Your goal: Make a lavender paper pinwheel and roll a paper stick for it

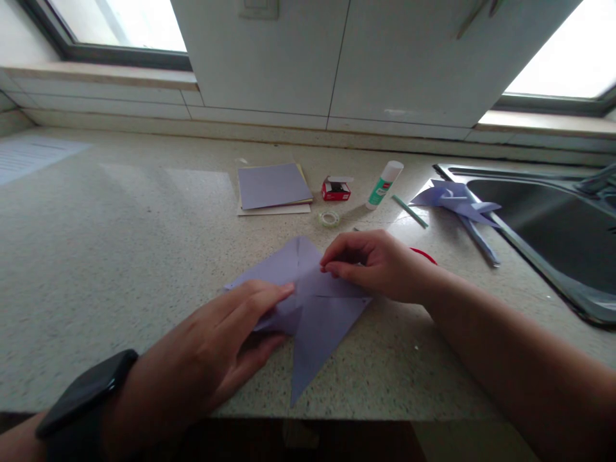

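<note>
The left hand (226, 346) pinches a flap of the folded purple paper (312, 308), which lies near the desk (120, 256) front edge. The right hand (370, 263) presses the paper's centre with closed fingertips.

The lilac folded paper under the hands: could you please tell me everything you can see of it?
The lilac folded paper looks like thin matte craft paper, creased into triangular flaps, one long point reaching toward the front edge of the speckled counter. It lies nearly flat there. The left hand grips its left side, a flap lifted between the fingers; the right hand presses fingertips near its centre.
</note>
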{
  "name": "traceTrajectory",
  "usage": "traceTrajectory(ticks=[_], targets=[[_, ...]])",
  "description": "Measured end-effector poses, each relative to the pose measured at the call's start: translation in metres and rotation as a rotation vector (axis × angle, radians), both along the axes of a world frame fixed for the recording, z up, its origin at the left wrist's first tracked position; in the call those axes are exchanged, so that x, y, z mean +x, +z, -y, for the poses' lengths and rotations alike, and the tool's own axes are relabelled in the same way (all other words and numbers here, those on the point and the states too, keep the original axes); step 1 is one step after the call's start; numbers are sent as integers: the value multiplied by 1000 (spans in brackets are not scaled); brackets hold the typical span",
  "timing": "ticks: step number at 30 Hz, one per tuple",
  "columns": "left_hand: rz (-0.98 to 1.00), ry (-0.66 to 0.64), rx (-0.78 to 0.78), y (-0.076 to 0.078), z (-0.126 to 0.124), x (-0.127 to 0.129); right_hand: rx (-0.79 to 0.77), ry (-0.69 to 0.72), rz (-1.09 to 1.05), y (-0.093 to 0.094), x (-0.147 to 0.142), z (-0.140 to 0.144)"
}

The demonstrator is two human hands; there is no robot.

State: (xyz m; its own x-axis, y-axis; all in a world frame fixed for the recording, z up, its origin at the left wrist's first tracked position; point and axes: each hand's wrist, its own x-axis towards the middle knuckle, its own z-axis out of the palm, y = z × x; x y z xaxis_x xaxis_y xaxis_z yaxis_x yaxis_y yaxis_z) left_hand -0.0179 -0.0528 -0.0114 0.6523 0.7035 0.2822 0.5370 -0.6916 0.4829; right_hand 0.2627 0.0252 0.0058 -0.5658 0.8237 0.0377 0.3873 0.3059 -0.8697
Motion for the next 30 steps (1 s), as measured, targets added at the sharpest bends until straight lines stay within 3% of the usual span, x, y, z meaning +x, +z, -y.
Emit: traceTrajectory(ticks=[3, 6, 9, 13, 19, 24, 26, 30], targets=[[14, -43, -41, 1, -1, -1, 54, -82, 59, 6, 9, -4], [35, -117, -33, 4, -4, 0, 226, -143, 270, 10, 18, -9], [54, -164, -29, 7, -6, 1, 392, -127, 514, 12, 24, -12], [47, -185, -42, 8, -7, 1, 452, -80, 621, 11, 26, -13], [49, -178, -65, 11, -7, 1, 442, -71, 627, 12, 29, -16], [17, -167, -106, 14, -9, 1, 377, -40, 603, 26, 34, -15], [-2, -156, -117, 14, -9, 1, 318, 11, 582, 34, 39, -12], [-8, -149, -113, 14, -9, 0, 165, 248, 546, 42, 47, -5]])
